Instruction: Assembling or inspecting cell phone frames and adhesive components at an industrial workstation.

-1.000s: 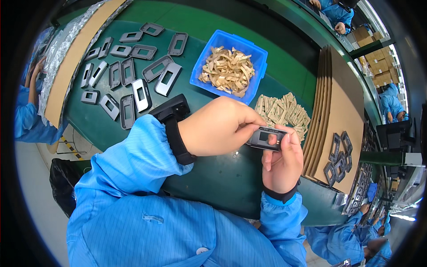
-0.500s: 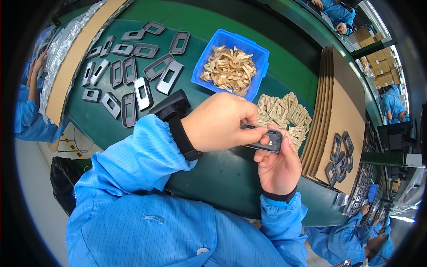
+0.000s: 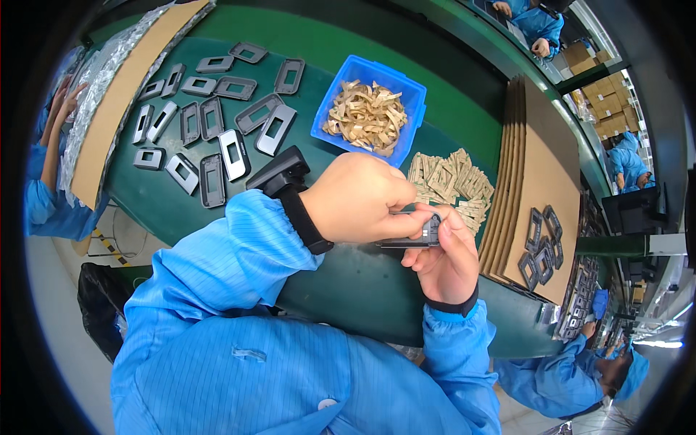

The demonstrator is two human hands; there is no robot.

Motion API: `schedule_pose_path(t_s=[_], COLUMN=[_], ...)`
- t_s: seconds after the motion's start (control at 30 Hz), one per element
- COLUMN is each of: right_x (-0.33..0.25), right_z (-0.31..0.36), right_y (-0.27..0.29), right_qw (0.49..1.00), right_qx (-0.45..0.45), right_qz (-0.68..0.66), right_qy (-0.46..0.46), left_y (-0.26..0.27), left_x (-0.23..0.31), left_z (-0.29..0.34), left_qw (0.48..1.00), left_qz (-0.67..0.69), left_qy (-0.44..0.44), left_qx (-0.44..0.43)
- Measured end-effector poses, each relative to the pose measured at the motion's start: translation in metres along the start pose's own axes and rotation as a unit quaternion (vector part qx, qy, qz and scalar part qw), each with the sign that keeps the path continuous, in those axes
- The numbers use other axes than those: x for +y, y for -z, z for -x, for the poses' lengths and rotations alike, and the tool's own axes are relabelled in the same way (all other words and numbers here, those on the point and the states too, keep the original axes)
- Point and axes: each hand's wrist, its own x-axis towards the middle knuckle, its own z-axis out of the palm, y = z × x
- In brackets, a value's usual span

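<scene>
Between my hands, above the front of the table, is a small dark grey plastic frame [image 3: 430,233], seen nearly edge-on. My left hand [image 3: 359,197] is closed, with thumb and fingertips pressed along the frame's inner side; the knuckles hide much of it. My right hand [image 3: 451,257], palm up, grips the frame's right end between thumb and fingers. Just beyond my right hand lies a pile of flat beige paper-backed adhesive pieces [image 3: 449,177]. A blue bin [image 3: 417,109] full of curled tan paper strips stands past my left hand.
Grey and silver plastic frames [image 3: 212,116] lie spread over the left of the green table [image 3: 326,290]. Stacked cardboard sheets [image 3: 547,174] stand at the right, with several dark frames [image 3: 544,250] on them. A cardboard edge [image 3: 138,94] borders the left. Co-workers in blue sit on both sides.
The frame has tilted in my hands and now shows more of its edge. My right hand's fingers have shifted slightly around its end. The whole view has moved a little.
</scene>
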Motion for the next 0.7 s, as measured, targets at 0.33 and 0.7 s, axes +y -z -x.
schedule_pose_path(t_s=[0.33,0.7], right_x=[-0.039,-0.164], right_z=[0.023,0.075], right_y=[-0.009,0.153], right_qw=[0.828,0.718], right_qx=[0.292,0.442], right_qz=[0.385,0.480], right_qy=[0.285,0.241], left_y=[0.004,0.016], left_x=[-0.005,-0.010], left_z=[0.000,-0.009], left_qw=[0.990,0.980], left_qz=[0.048,0.048], left_qy=[0.029,-0.007], left_qx=[0.128,0.193])
